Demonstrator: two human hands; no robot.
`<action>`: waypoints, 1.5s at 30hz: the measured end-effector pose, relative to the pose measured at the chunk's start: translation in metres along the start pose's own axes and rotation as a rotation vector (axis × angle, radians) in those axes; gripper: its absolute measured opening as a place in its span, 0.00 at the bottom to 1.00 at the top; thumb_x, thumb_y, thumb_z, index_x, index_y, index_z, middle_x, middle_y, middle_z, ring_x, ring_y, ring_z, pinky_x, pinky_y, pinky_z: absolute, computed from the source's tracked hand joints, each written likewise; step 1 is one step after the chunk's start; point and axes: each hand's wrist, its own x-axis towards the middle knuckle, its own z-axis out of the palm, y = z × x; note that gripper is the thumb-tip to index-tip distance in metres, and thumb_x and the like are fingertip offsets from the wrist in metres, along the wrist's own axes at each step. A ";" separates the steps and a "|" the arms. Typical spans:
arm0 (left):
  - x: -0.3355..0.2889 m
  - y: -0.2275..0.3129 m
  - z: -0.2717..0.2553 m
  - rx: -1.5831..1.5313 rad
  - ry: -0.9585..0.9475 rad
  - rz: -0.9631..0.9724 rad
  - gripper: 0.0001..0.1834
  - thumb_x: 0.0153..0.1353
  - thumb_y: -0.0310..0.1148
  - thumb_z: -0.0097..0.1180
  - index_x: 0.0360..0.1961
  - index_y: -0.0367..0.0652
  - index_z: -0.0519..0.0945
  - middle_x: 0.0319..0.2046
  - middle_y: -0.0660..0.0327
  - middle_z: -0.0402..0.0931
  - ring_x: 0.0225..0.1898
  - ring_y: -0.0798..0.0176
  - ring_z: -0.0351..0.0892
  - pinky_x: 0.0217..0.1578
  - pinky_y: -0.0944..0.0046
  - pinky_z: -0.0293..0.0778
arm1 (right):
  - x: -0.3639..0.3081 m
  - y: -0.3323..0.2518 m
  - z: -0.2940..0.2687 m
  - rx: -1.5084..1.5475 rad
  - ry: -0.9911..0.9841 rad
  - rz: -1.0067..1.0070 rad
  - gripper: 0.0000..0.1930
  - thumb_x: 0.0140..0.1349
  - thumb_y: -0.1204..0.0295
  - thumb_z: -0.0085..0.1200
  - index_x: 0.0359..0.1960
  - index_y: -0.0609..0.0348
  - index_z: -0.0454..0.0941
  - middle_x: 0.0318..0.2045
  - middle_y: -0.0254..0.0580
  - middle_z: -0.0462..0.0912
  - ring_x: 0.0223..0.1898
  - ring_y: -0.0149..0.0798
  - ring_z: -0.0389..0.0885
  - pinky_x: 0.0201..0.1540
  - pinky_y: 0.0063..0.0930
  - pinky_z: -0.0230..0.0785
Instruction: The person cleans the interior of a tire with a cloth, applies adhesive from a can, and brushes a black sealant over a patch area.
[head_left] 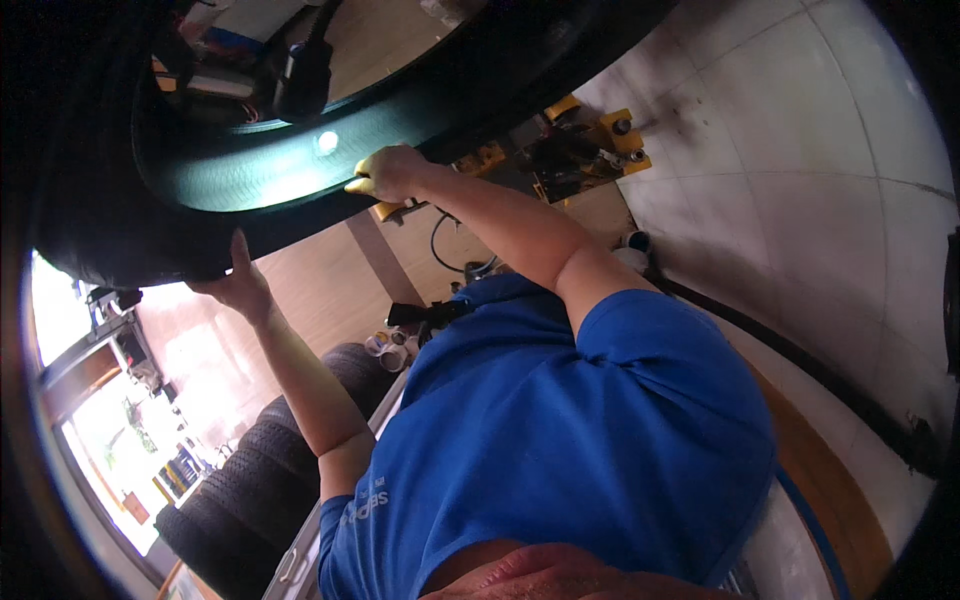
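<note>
A large black tyre (pixel 225 185) fills the top left, its inner wall lit by a bright white patch of light. My left hand (pixel 240 288) grips the tyre's lower edge, thumb upright against the near side and the other fingers partly hidden. Farther right along the same edge, my right hand (pixel 392 172) is closed on the tyre, with its fingertips curled over toward the lit inside. Within the ring hangs a dark object on a black stem (pixel 303 85), whose kind I cannot make out.
Several dark tyres (pixel 260 465) stand in a row at the lower left. Yellow and black machine parts (pixel 620 140) lie beyond my right forearm. Small cans or cups (pixel 393 352) sit near my left side. A thick black hose (pixel 800 365) runs along the white tiles (pixel 800 230) at right.
</note>
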 end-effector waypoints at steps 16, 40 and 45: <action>-0.022 -0.010 0.005 -0.258 0.005 -0.117 0.57 0.43 0.25 0.72 0.67 0.37 0.43 0.59 0.48 0.58 0.56 0.52 0.66 0.54 0.56 0.71 | -0.186 0.221 -0.038 -0.662 0.465 0.458 0.29 0.56 0.63 0.59 0.57 0.61 0.65 0.52 0.57 0.70 0.52 0.54 0.71 0.52 0.44 0.69; -0.014 0.000 -0.001 -0.243 -0.063 -0.197 0.59 0.43 0.37 0.74 0.66 0.40 0.41 0.56 0.45 0.61 0.54 0.52 0.70 0.51 0.58 0.74 | 0.026 0.065 -0.038 1.620 0.311 0.134 0.11 0.57 0.73 0.58 0.39 0.62 0.71 0.31 0.41 0.79 0.29 0.43 0.83 0.28 0.32 0.78; -0.019 0.003 -0.008 -0.199 -0.022 -0.213 0.59 0.42 0.37 0.74 0.66 0.40 0.42 0.56 0.46 0.62 0.55 0.52 0.70 0.52 0.57 0.74 | 0.043 0.100 -0.038 0.704 0.349 0.071 0.16 0.48 0.66 0.67 0.34 0.62 0.78 0.24 0.37 0.78 0.22 0.30 0.76 0.25 0.24 0.71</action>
